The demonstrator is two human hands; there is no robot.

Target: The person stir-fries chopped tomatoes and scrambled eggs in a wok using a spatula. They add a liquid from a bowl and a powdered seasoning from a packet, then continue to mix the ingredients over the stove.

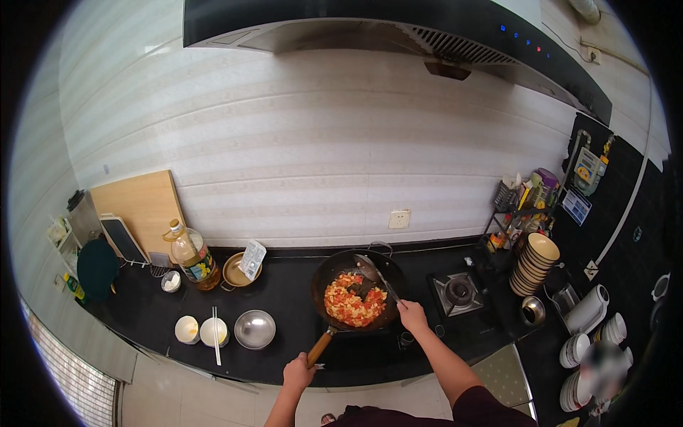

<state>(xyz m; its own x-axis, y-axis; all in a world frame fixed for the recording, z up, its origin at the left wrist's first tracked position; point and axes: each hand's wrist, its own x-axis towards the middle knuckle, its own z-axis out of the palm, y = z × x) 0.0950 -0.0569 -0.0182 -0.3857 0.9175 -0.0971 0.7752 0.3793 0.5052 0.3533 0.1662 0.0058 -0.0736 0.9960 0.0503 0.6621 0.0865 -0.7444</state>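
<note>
My left hand grips the wooden handle of a dark wok on the left part of the stove. Chopped red and pale yellow food, looking like tomato and egg, lies in the wok. My right hand is closed on the handle of a metal spatula or ladle, whose head rests in the far part of the wok, beyond the food. A patch of the wok's bottom shows between the pieces.
An unused gas burner is right of the wok. To the left stand a steel bowl, a small bowl with chopsticks across it, another small bowl and an oil bottle. Stacked bowls stand right; a range hood hangs above.
</note>
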